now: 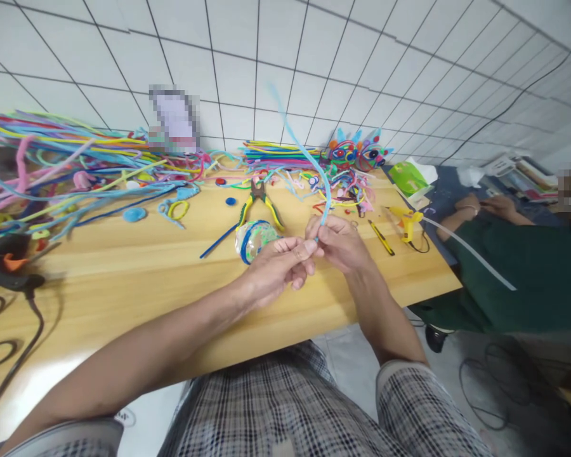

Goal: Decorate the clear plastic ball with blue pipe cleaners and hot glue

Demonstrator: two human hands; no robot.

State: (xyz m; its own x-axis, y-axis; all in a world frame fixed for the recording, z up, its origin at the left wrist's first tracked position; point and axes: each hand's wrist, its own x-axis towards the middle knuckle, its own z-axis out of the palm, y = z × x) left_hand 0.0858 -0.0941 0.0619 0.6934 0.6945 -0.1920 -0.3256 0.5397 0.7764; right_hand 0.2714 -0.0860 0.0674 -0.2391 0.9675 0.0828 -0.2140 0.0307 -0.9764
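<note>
A light blue pipe cleaner (324, 181) rises in a curve from between my two hands, its far tip blurred. My right hand (341, 241) pinches it near its lower end. Thumb and fingers of my left hand (283, 263) close on the same end, touching my right fingertips. Just behind my left hand sits a round clear object (252, 241) with a dark blue band around it. Yellow-and-green pliers (259, 202) lie behind it with handles spread, and a dark blue stick (217, 242) lies to its left.
Colourful pipe cleaners (99, 158) cover the back left. A yellow cutter (381, 238) and a yellow glue gun (406, 219) lie right, near a green tissue pack (410, 179). Decorated figures (356, 152) stand behind. Another person (518, 266) sits far right. A black tool (9, 270) with cable is left.
</note>
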